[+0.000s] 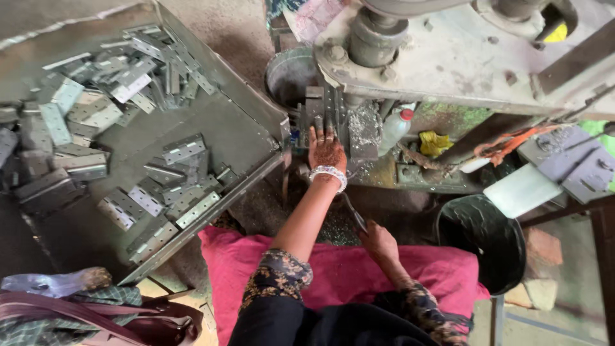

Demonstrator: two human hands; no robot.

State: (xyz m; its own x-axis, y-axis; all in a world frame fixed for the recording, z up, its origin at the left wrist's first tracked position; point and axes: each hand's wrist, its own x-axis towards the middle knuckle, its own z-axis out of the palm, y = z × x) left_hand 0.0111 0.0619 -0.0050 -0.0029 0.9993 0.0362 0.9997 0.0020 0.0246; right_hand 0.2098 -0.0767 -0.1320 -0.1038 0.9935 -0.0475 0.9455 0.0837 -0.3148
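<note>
Head view: left hand [327,150] is laid flat, fingers spread, on a hinge plate [318,115] at the press machine [448,57]. Right hand [378,242] is pinched around a thin metal rod [353,214]; loose hinges [182,148] are piled on the table [243,128].

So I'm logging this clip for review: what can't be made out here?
- Head view: fingertips of the left hand and any workpiece, hidden in the press.
- What the right hand grips: only a thin dark handle shows.
- Top of the press: cut off by the frame edge.
- Bucket contents: too dark.
</note>
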